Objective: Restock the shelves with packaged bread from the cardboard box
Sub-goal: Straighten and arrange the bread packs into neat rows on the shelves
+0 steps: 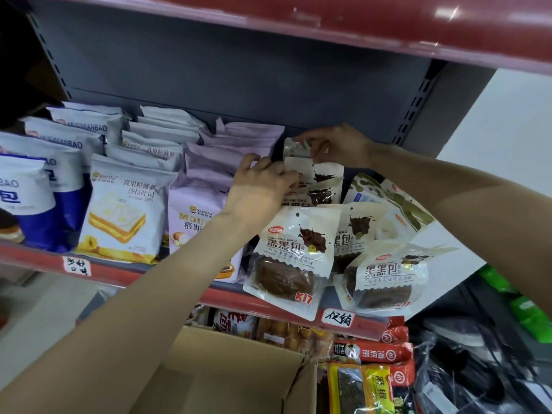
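While I'm straightening row upright, right hand (334,146) pinching rear bread pack (295,147), left hand (263,182) gripping next pack (316,174).

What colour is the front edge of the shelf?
Red shelf edge, clearest in the head view.

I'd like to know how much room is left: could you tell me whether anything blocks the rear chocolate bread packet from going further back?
Nothing visible does. The right hand pinches the rear chocolate bread packet; behind it is only the grey back panel.
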Motion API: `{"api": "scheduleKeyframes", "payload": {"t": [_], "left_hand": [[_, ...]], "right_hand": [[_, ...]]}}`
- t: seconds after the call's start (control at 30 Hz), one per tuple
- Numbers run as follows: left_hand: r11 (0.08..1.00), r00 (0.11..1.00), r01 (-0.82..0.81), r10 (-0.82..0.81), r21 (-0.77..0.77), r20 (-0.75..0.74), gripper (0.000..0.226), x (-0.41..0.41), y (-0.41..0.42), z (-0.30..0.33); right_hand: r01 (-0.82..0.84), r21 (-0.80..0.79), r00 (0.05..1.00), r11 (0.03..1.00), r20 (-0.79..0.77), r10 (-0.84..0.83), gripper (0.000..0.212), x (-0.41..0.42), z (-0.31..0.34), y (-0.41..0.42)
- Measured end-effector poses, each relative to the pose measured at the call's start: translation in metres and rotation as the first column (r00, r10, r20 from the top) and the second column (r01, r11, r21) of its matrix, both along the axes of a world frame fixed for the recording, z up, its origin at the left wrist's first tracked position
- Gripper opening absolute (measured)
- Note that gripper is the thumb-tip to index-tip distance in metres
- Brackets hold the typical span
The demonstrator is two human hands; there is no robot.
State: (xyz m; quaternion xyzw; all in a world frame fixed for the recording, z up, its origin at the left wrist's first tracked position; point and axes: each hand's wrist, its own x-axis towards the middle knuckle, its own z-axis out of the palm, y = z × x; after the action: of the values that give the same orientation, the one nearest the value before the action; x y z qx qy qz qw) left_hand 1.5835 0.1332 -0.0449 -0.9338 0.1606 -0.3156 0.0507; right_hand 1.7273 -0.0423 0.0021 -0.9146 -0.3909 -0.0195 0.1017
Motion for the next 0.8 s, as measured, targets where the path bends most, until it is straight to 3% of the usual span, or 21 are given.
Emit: {"api": "scheduleKeyframes", "payload": {"t": [0.17, 0.4, 0.47, 0.57, 0.63, 0.73, 0.8], "left_hand": [[0.999, 0.997, 0.025, -0.023, -0.027, 0.073, 0.031, 0.003, 0.004, -0.006], [0.983, 0.981, 0.045, -0.009, -0.180, 0.193, 0.021, 0.007, 0.013, -0.007], [0.977, 0.990, -0.015, 0.044, -0.212, 0.133, 0.017, 0.006, 0.013, -0.003], [0.967, 0.981, -0.162, 0.137, -0.195, -0.135, 0.021, 0.005, 0.009, 0.004], [0.964, 0.968, -0.213, 0.186, -0.156, -0.170, 0.025, 0.007, 0.010, 0.008], [0.958, 0.949, -0.262, 0.234, -0.115, -0.213, 0.024, 0.011, 0.009, 0.012], [0.957, 0.942, -0.267, 0.235, -0.111, -0.241, 0.024, 0.013, 0.007, 0.015]], "right_hand": [[-0.057, 0.114, 0.983, 0.992, 0.183, 0.036, 0.040, 0.002, -0.017, -0.003], [-0.116, 0.247, 0.970, 0.962, 0.235, 0.057, 0.024, 0.000, -0.033, 0.005], [-0.092, 0.192, 0.980, 0.977, 0.190, 0.055, 0.027, 0.000, -0.030, 0.007], [-0.056, 0.128, 0.992, 0.990, 0.120, 0.041, 0.037, -0.002, -0.017, 0.008], [-0.027, 0.107, 0.997, 0.994, 0.073, 0.019, 0.051, -0.007, -0.007, 0.008], [0.094, -0.070, 0.995, 0.993, 0.021, -0.093, 0.065, -0.012, 0.001, 0.000], [0.130, -0.084, 0.991, 0.988, 0.030, -0.128, 0.052, -0.018, 0.006, -0.007]]}}
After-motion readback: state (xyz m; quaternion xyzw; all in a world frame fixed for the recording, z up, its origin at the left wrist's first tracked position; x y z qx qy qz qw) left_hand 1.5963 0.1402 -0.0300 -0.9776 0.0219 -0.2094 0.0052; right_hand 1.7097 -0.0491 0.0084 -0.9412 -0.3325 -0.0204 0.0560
